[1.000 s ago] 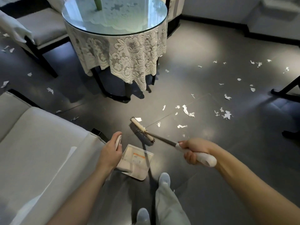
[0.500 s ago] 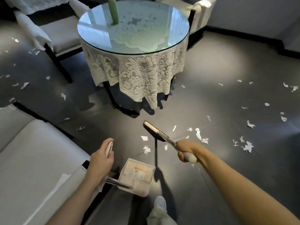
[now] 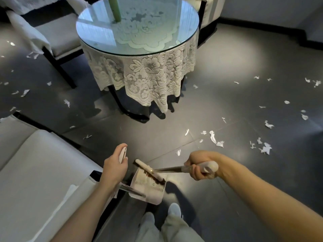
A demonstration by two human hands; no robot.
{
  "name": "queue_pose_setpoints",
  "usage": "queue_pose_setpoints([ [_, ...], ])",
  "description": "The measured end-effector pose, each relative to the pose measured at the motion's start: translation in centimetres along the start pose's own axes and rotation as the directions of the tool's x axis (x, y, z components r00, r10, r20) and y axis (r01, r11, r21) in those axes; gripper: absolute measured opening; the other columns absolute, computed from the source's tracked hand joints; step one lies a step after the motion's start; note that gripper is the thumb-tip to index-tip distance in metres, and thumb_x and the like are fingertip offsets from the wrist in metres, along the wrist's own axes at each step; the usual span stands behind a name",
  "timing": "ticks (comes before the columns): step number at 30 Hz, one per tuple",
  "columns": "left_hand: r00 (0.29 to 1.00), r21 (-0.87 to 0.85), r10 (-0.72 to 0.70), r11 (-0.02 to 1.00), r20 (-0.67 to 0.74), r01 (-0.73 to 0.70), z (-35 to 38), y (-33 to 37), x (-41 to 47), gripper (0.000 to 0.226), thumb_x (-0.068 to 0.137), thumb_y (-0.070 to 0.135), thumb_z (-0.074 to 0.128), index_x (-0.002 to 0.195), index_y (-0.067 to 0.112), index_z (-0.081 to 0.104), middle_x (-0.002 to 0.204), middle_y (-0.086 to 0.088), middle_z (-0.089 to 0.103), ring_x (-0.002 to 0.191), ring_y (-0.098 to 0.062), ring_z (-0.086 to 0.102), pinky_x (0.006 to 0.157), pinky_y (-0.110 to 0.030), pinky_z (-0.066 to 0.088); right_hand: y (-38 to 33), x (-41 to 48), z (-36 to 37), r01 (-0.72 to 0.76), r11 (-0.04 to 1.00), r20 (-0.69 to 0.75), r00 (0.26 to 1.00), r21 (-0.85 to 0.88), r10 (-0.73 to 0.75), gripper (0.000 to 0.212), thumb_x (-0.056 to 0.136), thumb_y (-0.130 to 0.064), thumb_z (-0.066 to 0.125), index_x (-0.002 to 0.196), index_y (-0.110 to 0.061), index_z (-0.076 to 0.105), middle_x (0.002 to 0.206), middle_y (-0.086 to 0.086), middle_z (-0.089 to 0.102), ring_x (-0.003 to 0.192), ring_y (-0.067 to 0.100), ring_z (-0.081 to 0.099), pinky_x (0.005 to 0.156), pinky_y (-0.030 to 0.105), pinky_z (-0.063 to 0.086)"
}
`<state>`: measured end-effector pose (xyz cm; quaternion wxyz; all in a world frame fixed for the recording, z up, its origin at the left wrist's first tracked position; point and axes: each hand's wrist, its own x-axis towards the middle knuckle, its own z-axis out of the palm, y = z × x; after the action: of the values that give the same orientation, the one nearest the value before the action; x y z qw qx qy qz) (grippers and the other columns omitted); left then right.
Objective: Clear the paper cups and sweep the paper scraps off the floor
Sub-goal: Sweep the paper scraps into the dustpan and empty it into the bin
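My left hand grips the white handle top of a long-handled dustpan, whose white pan stands on the dark floor just ahead of my feet. My right hand grips the white handle of a broom. The broom's bristle head lies across the mouth of the pan. White paper scraps lie scattered on the floor to the right, with more scraps at the far left. No paper cup is in view.
A round glass-topped table with a lace cloth stands straight ahead, a green object on it. A white sofa fills the lower left. White-cushioned chairs stand behind the table. My feet are at the bottom.
My right hand has pulled the broom head back from the floor ahead of the pan into the pan's mouth. The scraps that lay before the pan are gone from the floor.
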<state>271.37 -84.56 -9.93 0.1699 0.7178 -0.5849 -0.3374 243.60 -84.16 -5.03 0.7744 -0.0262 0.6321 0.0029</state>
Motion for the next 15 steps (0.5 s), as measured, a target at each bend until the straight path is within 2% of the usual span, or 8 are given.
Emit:
queue_pose_setpoints([
  [4,1.0,-0.018,0.001,1.0,0.023,-0.001,0.5,0.3,-0.9,0.036,0.093,0.014,0.049,0.125,0.032,0.048,0.09,-0.012,0.059,0.072,-0.025,0.057,0.065,-0.035,0.048,1.6,-1.6,-2.4,0.001,0.996,0.011,1.0,0.09,-0.002,0.021,0.1,-0.016,0.037,0.093,0.001,0.045,0.046,0.003,0.04,0.027,0.008,0.041,0.026,0.013,0.034],
  [7,0.997,0.0,0.053,0.999,0.049,-0.053,0.9,0.5,-1.8,0.036,0.094,0.012,0.049,0.126,0.028,0.048,0.088,-0.009,0.059,0.068,-0.018,0.055,0.066,-0.031,0.043,2.8,-2.7,-4.2,0.051,0.987,-0.007,0.999,0.152,-0.051,0.02,0.101,-0.018,0.036,0.094,-0.001,0.044,0.045,0.004,0.039,0.028,0.008,0.04,0.025,0.012,0.033],
  [12,0.961,0.057,0.215,0.972,0.177,-0.228,1.9,1.9,-2.2,0.039,0.094,0.012,0.051,0.132,0.023,0.047,0.102,-0.004,0.06,0.087,-0.022,0.057,0.08,-0.032,0.047,4.7,-3.6,-7.2,0.176,0.943,-0.089,0.984,0.281,-0.157,0.019,0.102,-0.018,0.032,0.093,-0.007,0.044,0.044,0.003,0.037,0.026,0.007,0.036,0.025,0.01,0.029],
  [15,0.94,0.102,0.267,0.951,0.215,-0.293,2.2,3.1,-1.3,0.04,0.094,0.013,0.05,0.132,0.024,0.047,0.093,-0.006,0.059,0.081,-0.023,0.056,0.073,-0.032,0.045,6.1,-4.2,-8.5,0.267,0.915,-0.188,0.958,0.302,-0.217,0.016,0.103,-0.016,0.031,0.098,-0.006,0.042,0.042,0.003,0.036,0.026,0.006,0.034,0.024,0.01,0.027],
])
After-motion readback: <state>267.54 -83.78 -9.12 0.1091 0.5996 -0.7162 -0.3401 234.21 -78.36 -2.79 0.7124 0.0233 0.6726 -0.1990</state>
